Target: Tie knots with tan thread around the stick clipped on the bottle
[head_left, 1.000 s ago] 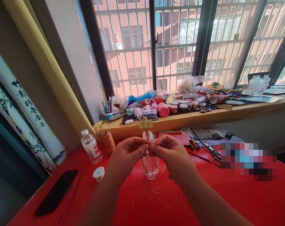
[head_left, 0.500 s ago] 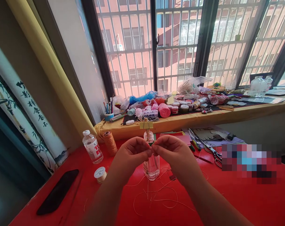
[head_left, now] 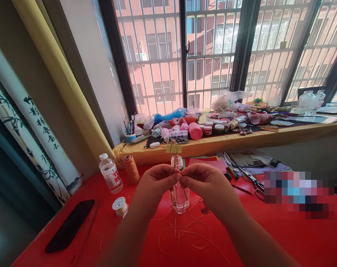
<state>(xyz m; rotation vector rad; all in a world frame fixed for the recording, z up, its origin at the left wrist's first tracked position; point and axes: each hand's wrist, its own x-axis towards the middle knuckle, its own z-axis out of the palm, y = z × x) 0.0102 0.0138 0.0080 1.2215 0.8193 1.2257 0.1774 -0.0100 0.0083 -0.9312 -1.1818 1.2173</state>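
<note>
My left hand (head_left: 160, 182) and my right hand (head_left: 202, 178) meet fingertip to fingertip in front of a clear bottle (head_left: 180, 202). Both are closed in a pinch on thin cord, with a small bit of green between them. A yellow binder clip (head_left: 173, 148) sits at the top of a braided cord above the bottle's mouth. Loose pale cord (head_left: 195, 233) trails in loops over the red table (head_left: 124, 241) below my hands.
Left of my hands stand a labelled bottle (head_left: 111, 177), an orange cord cone (head_left: 131, 170) and a white spool (head_left: 119, 206). A black flat item (head_left: 69, 226) lies front left. Scissors (head_left: 253, 178) and papers lie right; craft supplies crowd the sill (head_left: 196, 146).
The view has shifted slightly. My fingertips have drawn a little closer together at the cord, and less green shows between them.
</note>
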